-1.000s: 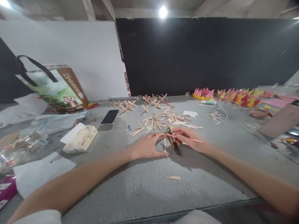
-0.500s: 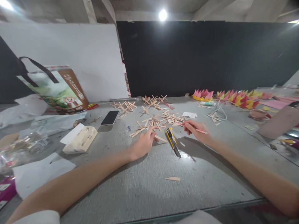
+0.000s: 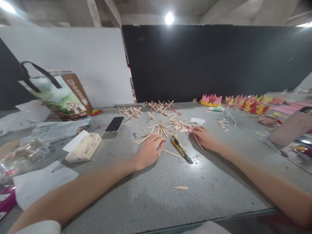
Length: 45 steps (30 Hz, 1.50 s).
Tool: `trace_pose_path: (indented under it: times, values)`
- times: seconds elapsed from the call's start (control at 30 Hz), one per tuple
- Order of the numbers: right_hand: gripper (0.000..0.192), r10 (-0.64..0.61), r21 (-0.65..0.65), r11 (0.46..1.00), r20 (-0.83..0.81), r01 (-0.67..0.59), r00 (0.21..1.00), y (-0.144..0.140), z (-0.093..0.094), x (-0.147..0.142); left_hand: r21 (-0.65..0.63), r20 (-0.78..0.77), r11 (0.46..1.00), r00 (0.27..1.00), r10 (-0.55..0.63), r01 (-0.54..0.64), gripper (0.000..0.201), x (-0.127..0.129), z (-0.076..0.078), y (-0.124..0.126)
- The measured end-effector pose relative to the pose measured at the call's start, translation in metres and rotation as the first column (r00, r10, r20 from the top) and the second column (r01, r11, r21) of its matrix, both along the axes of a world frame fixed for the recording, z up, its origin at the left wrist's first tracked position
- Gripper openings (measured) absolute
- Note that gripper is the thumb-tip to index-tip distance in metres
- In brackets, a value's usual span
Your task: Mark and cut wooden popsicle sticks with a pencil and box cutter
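Note:
My left hand (image 3: 149,151) rests palm down on the grey table (image 3: 156,191), its fingers at the near edge of a scatter of wooden craft sticks (image 3: 165,125). One stick (image 3: 171,153) lies just right of its fingers. My right hand (image 3: 206,137) holds a thin pink pencil (image 3: 198,142) and reaches into the right side of the stick pile. A yellow-and-black utility knife (image 3: 181,149) lies on the table between my two hands, touched by neither.
A black phone (image 3: 114,123), a beige block (image 3: 84,146) and a printed bag (image 3: 62,96) sit to the left. Pink, yellow and red folded paper shapes (image 3: 240,101) line the back right, with a white cable (image 3: 229,117). A stick fragment (image 3: 180,187) lies nearer me.
Both hands left the stick and knife they were working at and moved away from me to the stick pile. The knife now lies free between them.

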State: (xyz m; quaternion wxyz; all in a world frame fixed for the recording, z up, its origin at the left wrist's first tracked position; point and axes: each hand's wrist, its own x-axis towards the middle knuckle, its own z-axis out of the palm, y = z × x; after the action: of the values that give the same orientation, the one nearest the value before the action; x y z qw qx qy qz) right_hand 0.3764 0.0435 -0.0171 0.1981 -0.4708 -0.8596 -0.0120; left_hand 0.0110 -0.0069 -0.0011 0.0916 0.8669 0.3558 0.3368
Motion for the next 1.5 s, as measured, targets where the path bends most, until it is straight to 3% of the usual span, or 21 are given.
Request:
trace_pose_path:
  times: [0.07,0.17,0.27,0.4,0.57,0.73,0.93,1.1,1.33,1.5]
  values:
    - [0.033,-0.002,-0.024,1.000,-0.013,0.001,1.000,-0.002,0.002,-0.003,0.047,-0.143,0.993,0.985,-0.098,0.105,0.025,0.001,0.001,-0.008]
    - [0.034,-0.006,-0.045,0.999,-0.042,0.004,0.999,-0.005,0.007,-0.005,0.058,-0.367,0.983,0.920,-0.139,0.172,0.027,0.003,0.002,-0.019]
    - [0.034,-0.027,-0.047,0.999,-0.058,0.025,0.998,-0.005,0.008,-0.006,0.017,-0.452,0.973,0.870,-0.196,0.229,0.030,0.005,0.002,-0.023]
    - [0.035,-0.071,-0.046,0.997,-0.059,0.068,0.996,-0.005,0.006,-0.005,0.015,-0.417,0.966,0.879,-0.229,0.258,0.028,0.006,0.003,-0.023]
    - [0.032,-0.111,-0.026,0.994,-0.057,0.109,0.992,-0.005,0.006,-0.005,0.056,-0.424,0.989,0.900,-0.102,0.138,0.031,0.008,0.005,-0.026]
    - [0.031,-0.112,-0.018,0.994,-0.045,0.112,0.993,-0.007,0.007,-0.006,0.053,-0.429,0.994,0.901,-0.060,0.092,0.036,0.010,0.002,-0.028]
    - [0.029,-0.123,-0.025,0.992,-0.034,0.122,0.992,-0.007,0.007,-0.007,-0.027,-0.363,0.979,0.910,-0.200,0.204,0.036,0.007,0.005,-0.024]
    - [0.032,-0.092,0.001,0.996,-0.171,0.094,0.981,-0.012,0.012,-0.013,-0.167,-0.271,0.945,0.908,-0.319,0.282,0.030,0.005,0.009,-0.020]
    - [0.026,-0.085,-0.012,0.996,-0.243,0.085,0.966,-0.015,0.015,-0.018,-0.231,-0.172,0.940,0.941,-0.292,0.250,0.014,0.006,0.011,-0.019]
    - [0.031,-0.200,-0.177,0.975,-0.456,0.132,0.867,-0.023,0.022,-0.022,-0.297,-0.141,0.925,0.947,-0.290,0.238,0.025,0.005,0.011,-0.015]
